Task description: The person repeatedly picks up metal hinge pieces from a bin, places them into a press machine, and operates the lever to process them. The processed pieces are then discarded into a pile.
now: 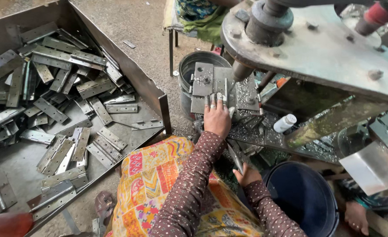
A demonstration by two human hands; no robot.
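Nearest us, our right hand [248,174] sits low at about five o'clock, fingers curled around a thin metal lever [234,159] that rises toward eleven o'clock from the fist; just to its right stands a dark blue bucket [301,197]. Our lap is covered by bright patterned cloth [152,175], the dotted sleeves running up from it.

Further out, near the centre, our left hand [217,117] lies flat — fingers stretched and pressing down on a grey metal hinge piece [213,85] on the press bed [246,127]. The piece lies directly at twelve o'clock from the hand, under the fingertips and extending beyond them, with the punch [241,70] just at one o'clock above it. Metal chips litter the bed, and a small white bottle [285,123] rests at three o'clock from that hand.

Away at nine to ten o'clock, a steel tray [152,90] holds a heap of finished hinges [58,92] — well apart from both hands. A grey bucket [189,66] stands behind the bed.
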